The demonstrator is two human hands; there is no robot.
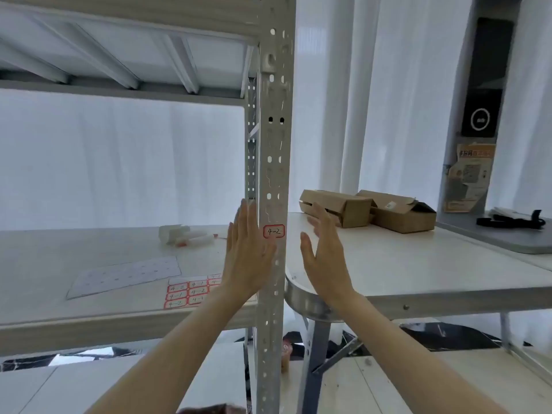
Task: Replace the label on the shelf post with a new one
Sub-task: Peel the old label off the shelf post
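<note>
A grey perforated shelf post [273, 162] runs down the middle of the view. A small white label [273, 231] with a red border, marked "4-2", is stuck on it at shelf height. My left hand [246, 252] is raised flat just left of the post, fingers up and apart, its thumb against the post below the label. My right hand [325, 252] is raised flat to the right of the post, apart from it. Both hands hold nothing. A sheet of red-bordered labels [191, 291] lies on the shelf board, partly behind my left wrist.
A white backing sheet [125, 276] and a few markers beside a crumpled white object [188, 236] lie on the shelf board [74, 318]. Two cardboard boxes [367, 209] sit on the white table [418, 273] right of the post. An upper shelf [119, 55] hangs overhead.
</note>
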